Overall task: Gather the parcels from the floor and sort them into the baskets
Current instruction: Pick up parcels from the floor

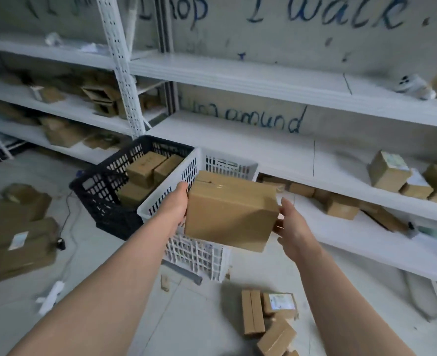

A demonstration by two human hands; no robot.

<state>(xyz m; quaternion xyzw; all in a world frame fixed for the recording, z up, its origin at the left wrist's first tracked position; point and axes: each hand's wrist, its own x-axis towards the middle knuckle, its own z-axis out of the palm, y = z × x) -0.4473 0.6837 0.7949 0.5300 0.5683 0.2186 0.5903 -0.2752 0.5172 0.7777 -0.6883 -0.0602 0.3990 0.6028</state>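
Cardboard parcel (230,211) held in the air over the white basket (227,164); the hold is uneven.
The left hand (177,201) clasps the parcel's 9 o'clock end, fingers hidden behind it. The right hand (293,227) is spread nearly flat and touches the 3 o'clock end with little more than the thumb. Risk: propped rather than gripped on that side, the parcel may tip toward 3 o'clock, clip the rim and drop among the small parcels (271,322) on the floor at 5 o'clock. The black basket (96,186) at 10 o'clock, already holding boxes, invites a mis-sort.
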